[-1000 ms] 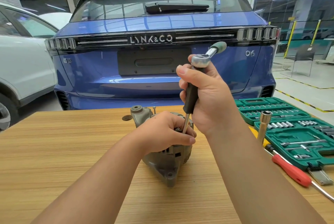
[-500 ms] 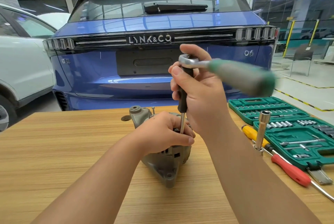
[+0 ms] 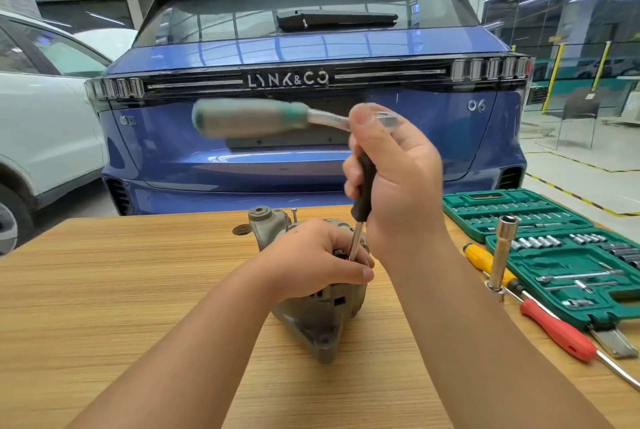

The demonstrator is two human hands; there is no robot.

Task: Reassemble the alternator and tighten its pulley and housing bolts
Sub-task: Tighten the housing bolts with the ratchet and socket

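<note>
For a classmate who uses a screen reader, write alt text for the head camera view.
The right hand grips a black driver with a blurred ratchet on top, its shaft down in an alternator that the left hand holds on a wooden table. Green socket cases and screwdrivers lie right; a blue car stands behind.

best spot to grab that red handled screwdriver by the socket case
Take the red-handled screwdriver by its red handle, from above. It lies flat on the table, handle angled toward the green socket case, bare shaft running to the near right edge.
</note>
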